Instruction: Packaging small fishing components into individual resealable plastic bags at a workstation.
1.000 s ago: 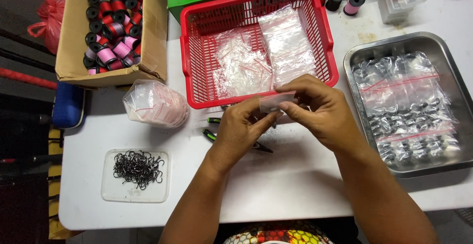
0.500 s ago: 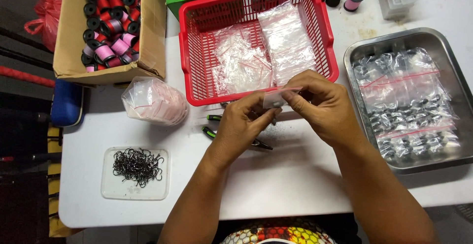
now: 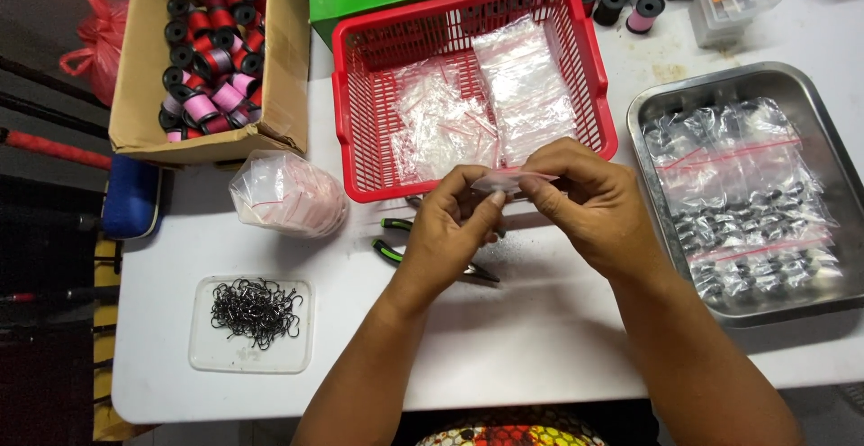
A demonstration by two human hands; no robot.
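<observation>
Both of my hands pinch one small clear zip bag (image 3: 511, 180) with a red seal line, held just in front of the red plastic basket (image 3: 351, 95). My left hand (image 3: 450, 230) grips the bag's left end and my right hand (image 3: 585, 198) grips its right end. The basket holds two piles of similar clear bags (image 3: 526, 90). Pliers with green and black handles (image 3: 396, 250) lie on the white table under my left hand.
A steel tray (image 3: 814, 104) at the right holds filled bags of small dark parts. A clear lid with black hooks (image 3: 254, 313) sits front left, a bundle of bags (image 3: 288, 194) behind it, and a cardboard box of thread spools (image 3: 211, 50) at far left.
My hands stay in the same spot, with fingers shifting slightly along the small bag's top edge. The rest of the table is unchanged.
</observation>
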